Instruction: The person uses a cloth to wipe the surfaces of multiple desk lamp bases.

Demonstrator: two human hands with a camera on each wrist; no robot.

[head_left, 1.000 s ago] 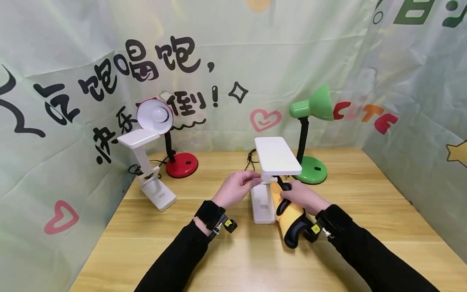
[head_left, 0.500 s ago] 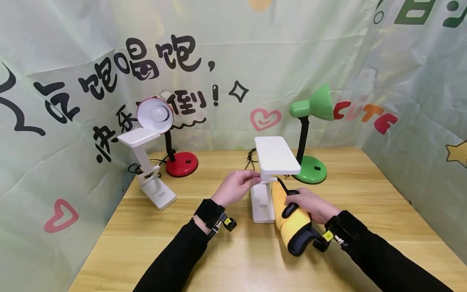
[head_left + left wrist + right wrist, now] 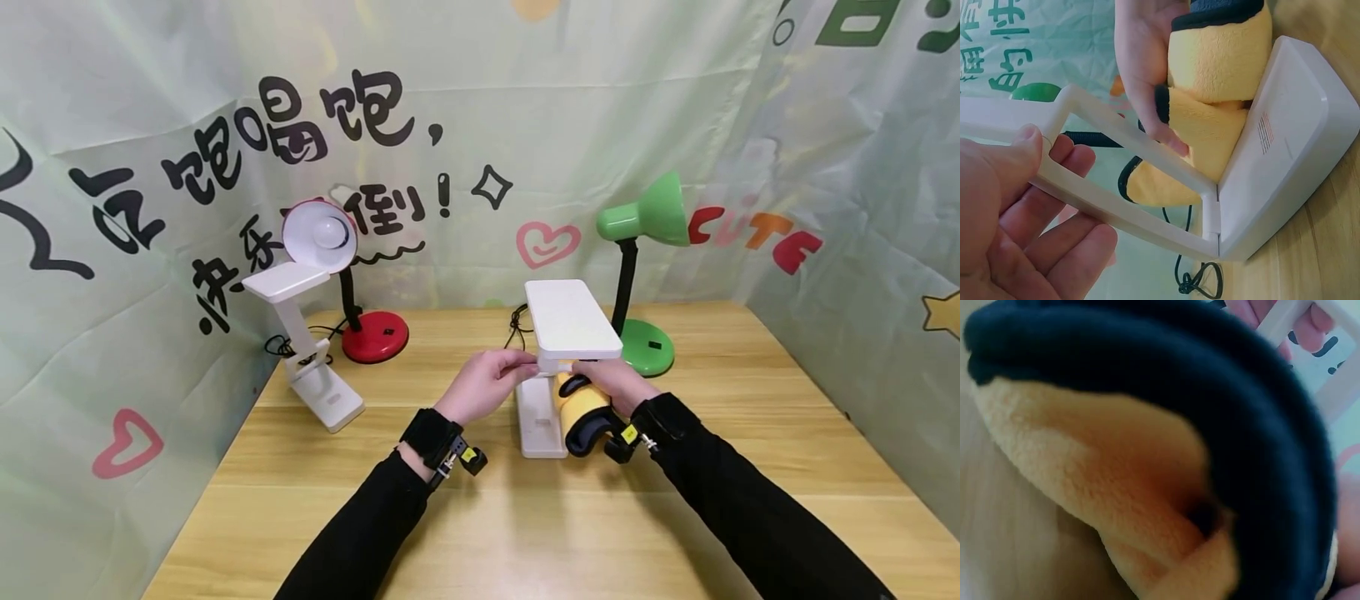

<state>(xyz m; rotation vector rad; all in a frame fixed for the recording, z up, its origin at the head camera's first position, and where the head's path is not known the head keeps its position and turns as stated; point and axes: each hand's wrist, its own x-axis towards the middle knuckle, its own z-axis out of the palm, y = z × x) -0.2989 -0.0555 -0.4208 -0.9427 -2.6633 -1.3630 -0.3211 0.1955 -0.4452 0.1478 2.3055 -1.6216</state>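
A white folding desk lamp (image 3: pixel 573 321) stands at the middle of the table. My left hand (image 3: pixel 483 387) steadies it, thumb and fingers around the frame-like arm (image 3: pixel 1125 215) in the left wrist view. Beside the base, under the lamp head, my right hand (image 3: pixel 615 382) grips a yellow fleecy mitt-like cloth (image 3: pixel 581 408) with dark trim. In the left wrist view that cloth (image 3: pixel 1210 134) lies close against the base (image 3: pixel 1279 125), behind the arm. The cloth's dark rim (image 3: pixel 1241 425) covers much of the right wrist view, and most of the right hand is hidden there.
Behind on the right stands a green lamp (image 3: pixel 647 346), with a black cable (image 3: pixel 517 323) to its left. Another white folding lamp (image 3: pixel 330 398) and a red lamp (image 3: pixel 375 336) stand on the left. A printed cloth backdrop (image 3: pixel 465 108) encloses the wooden table (image 3: pixel 465 508).
My right hand first drew the cloth toward me and right, then pushed it forward and left beneath the lamp head. My left hand and the lamp stay in place.
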